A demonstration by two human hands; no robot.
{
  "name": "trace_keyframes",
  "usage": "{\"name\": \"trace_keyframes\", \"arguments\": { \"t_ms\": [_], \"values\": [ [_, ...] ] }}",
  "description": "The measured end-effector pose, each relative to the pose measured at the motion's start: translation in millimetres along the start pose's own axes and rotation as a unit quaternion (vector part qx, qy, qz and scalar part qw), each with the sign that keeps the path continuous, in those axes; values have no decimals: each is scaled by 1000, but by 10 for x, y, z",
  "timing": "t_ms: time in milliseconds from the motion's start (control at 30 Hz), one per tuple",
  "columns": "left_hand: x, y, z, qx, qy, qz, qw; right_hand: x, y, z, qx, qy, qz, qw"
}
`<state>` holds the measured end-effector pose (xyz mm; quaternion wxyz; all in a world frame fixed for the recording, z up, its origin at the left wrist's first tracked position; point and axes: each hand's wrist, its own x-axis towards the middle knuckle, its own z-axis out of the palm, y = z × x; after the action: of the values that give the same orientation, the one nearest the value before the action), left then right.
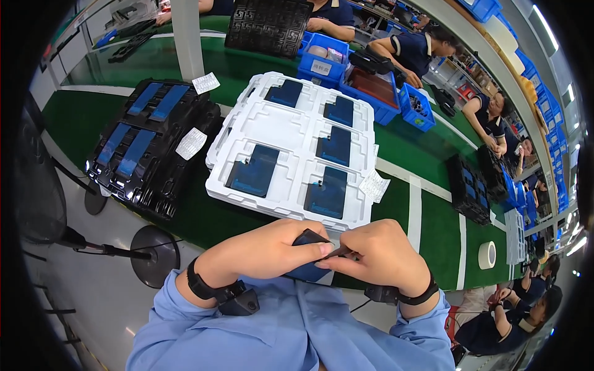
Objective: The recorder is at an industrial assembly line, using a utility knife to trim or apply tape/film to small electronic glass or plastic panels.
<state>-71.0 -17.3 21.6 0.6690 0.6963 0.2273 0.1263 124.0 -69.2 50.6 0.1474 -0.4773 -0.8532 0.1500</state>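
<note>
Close to my body, my left hand [281,248] is closed on a dark blue-black flat panel [307,237], its thumb lying across the top. My right hand [378,253] pinches at the panel's right edge, thumb and bent finger pressed together. Whether a thin film or tab lies in that pinch is too small to tell. Just beyond both hands, a white moulded tray [269,123] bears several similar panels, among them a near-right panel [326,193] and a near-left panel [253,171]. One of the tray's recesses holds no panel.
To the left stand stacked black trays [154,167] with blue strips and paper slips. Blue bins [322,65] line the far side of the green table [402,145], where co-workers sit. A tape roll [487,255] lies at right. A stand's round base [154,256] is on the floor.
</note>
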Motion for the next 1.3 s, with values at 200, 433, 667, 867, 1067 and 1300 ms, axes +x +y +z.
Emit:
{"name": "trace_keyframes", "arguments": {
  "t_ms": [200,433,667,867,1067,1300],
  "values": [
    [4,-8,1,-7,10,-2,1000,19,2,-23,-6,-8,8,1000],
    [7,-28,18,-5,15,14,1000,11,-7,-32,-8,-18,-2,1000],
    [8,-37,11,-11,15,13,1000,10,-2,-24,-5,-4,3,1000],
    [23,-66,-1,-10,5,19,1000,19,-8,-52,13,-22,5,1000],
    [13,-10,8,0,1,32,999,27,-18,-64,17,-62,15,998],
    [16,-95,-6,-3,8,53,999,0,29,57,27,18,-16,999]
  ]
}}
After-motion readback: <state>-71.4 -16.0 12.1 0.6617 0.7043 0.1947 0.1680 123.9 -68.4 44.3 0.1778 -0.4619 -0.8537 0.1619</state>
